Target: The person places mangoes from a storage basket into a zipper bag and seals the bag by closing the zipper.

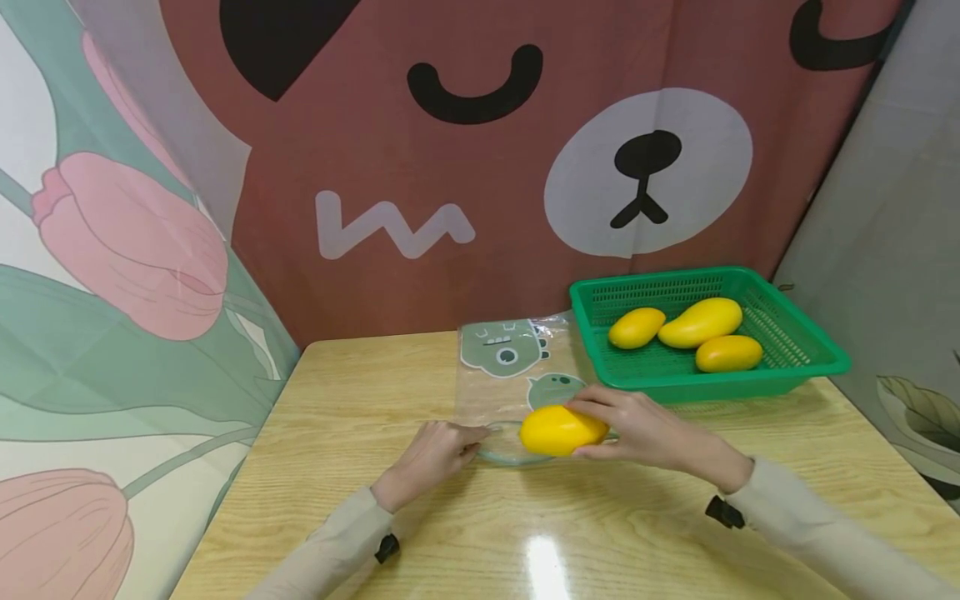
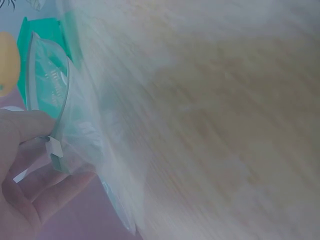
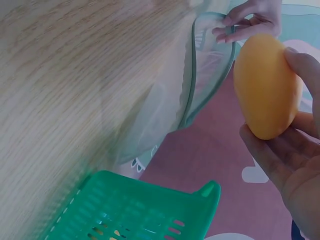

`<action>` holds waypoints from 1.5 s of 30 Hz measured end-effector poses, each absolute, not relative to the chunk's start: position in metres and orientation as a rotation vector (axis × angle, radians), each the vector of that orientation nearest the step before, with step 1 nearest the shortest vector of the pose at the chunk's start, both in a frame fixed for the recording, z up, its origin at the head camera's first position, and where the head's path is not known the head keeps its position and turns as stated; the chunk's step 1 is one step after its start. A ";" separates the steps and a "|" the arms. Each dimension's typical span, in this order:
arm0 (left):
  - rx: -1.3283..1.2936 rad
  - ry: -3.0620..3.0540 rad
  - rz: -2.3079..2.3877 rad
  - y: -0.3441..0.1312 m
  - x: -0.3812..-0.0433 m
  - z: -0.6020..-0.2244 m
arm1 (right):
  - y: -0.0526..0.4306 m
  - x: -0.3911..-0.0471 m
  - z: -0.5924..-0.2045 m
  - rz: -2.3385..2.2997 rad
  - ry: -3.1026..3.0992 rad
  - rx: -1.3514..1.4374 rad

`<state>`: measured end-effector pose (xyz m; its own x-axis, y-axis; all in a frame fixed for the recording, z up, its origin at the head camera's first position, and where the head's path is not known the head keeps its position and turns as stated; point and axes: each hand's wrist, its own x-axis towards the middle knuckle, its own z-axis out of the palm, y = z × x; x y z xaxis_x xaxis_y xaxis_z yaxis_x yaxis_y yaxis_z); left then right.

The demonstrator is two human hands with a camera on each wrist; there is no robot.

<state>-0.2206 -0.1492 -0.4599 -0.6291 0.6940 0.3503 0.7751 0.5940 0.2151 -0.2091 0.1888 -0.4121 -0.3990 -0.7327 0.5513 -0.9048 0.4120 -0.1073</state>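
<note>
A yellow mango (image 1: 561, 431) is in my right hand (image 1: 633, 427), gripped between thumb and fingers above the mouth of a clear zip bag (image 1: 480, 392) with green cartoon prints. The right wrist view shows the mango (image 3: 265, 87) upright beside the bag's open green-edged rim (image 3: 192, 80). My left hand (image 1: 438, 454) pinches the near edge of that bag at its left corner. In the left wrist view, thumb and fingers hold the edge by a small white slider (image 2: 53, 147), and the mouth gapes open. The bag lies flat on the table behind its raised mouth.
To the right rear stands a green plastic basket (image 1: 712, 387) with three more mangoes (image 1: 701, 323) in it, close beside the bag. The wooden table (image 1: 360, 375) ends at a brown curtain (image 1: 420, 292) with a bear print. Patterned cloths hang on both sides.
</note>
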 end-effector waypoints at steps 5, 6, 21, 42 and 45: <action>-1.207 -2.613 -0.519 -0.150 -0.220 -0.460 | 0.185 -0.208 -0.414 0.549 -2.249 1.397; -1.205 -2.615 -0.520 -0.150 -0.220 -0.460 | 0.184 -0.208 -0.414 0.547 -2.254 1.395; -1.158 -2.618 -0.524 -0.148 -0.219 -0.459 | 0.171 -0.203 -0.422 0.525 -2.302 1.395; -1.184 -2.588 -0.521 -0.145 -0.219 -0.458 | 0.152 -0.202 -0.435 0.377 -2.210 1.360; -1.195 -2.573 -0.520 -0.145 -0.219 -0.458 | 0.150 -0.202 -0.436 0.349 -2.218 1.335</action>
<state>-0.2189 -0.1450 -0.4578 -0.6294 0.6813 0.3738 0.7730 0.5983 0.2110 -0.2023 0.1501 -0.4361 -0.3763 -0.7409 0.5562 -0.8760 0.4800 0.0467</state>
